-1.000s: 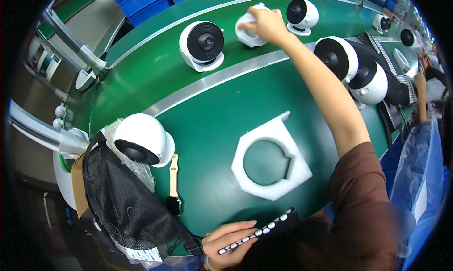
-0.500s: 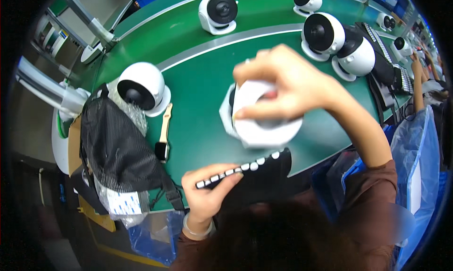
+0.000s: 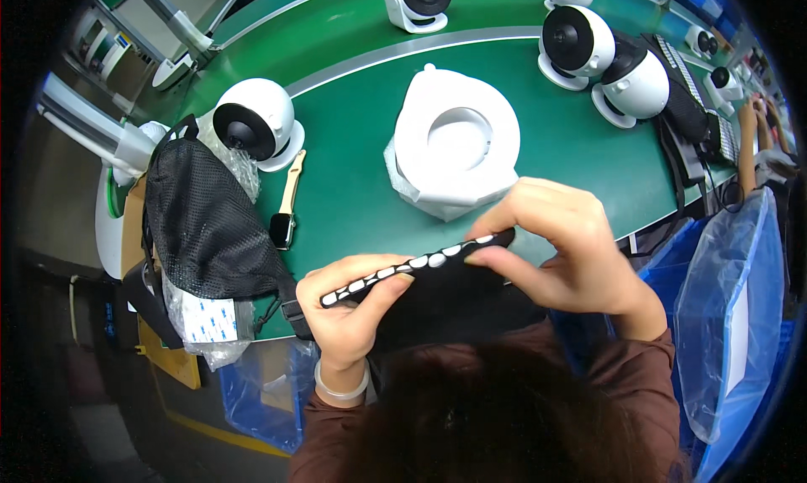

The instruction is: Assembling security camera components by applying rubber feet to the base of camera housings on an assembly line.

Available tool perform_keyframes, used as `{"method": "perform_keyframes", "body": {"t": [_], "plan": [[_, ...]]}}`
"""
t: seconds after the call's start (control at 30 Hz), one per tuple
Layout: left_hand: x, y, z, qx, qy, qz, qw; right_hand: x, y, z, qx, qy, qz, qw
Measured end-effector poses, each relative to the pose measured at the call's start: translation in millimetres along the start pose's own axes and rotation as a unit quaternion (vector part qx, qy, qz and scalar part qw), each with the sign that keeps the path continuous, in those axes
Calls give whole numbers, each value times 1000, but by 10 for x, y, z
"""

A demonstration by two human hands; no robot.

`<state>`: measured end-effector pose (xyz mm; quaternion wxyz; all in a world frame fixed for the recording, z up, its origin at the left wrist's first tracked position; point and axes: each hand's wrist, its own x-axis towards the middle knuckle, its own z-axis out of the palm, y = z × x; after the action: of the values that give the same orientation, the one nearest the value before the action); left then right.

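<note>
Near the front edge of the desk (image 3: pixel 336 189), from my remote view, I have both hands on one thin black bar (image 3: pixel 424 264) with white patches along its edge, tilted so that its right end sits farther from me than its left. My left hand (image 3: pixel 349 306) is closed around the left end, thumb on the near side and fingers on the far side; my right hand (image 3: pixel 567 252) pinches the right end between thumb and forefinger, the rest of it loosely curled. Just beyond the bar I see a white rounded device (image 3: pixel 458 134), its circular recess facing up, resting on a white foam piece (image 3: pixel 424 202) that shows along its near left side. To the left lie a black mesh bag (image 3: pixel 202 214), a watch (image 3: pixel 288 199) with a pale band, and a white ball-shaped camera (image 3: pixel 269 105) with a dark face. Across the metal strip on the far side stands a similar camera (image 3: pixel 408 10). Over on the right I make out two more cameras close together, a keyboard beyond them, and another person's forearm (image 3: pixel 746 147) at the far right.
</note>
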<state>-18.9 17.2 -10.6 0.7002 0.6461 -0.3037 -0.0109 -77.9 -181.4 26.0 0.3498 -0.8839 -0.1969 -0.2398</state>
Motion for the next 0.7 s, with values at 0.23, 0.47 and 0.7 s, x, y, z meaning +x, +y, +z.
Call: {"method": "perform_keyframes", "body": {"t": [0.23,0.47,0.7], "plan": [[71,75,239,128,-7,22,992,-108,120,-22,-29,43,2,999],[70,92,292,118,15,1,993,-137,62,2,-85,77,-33,993],[63,88,301,119,28,-19,992,-179,33,68,-139,122,-40,982]]}}
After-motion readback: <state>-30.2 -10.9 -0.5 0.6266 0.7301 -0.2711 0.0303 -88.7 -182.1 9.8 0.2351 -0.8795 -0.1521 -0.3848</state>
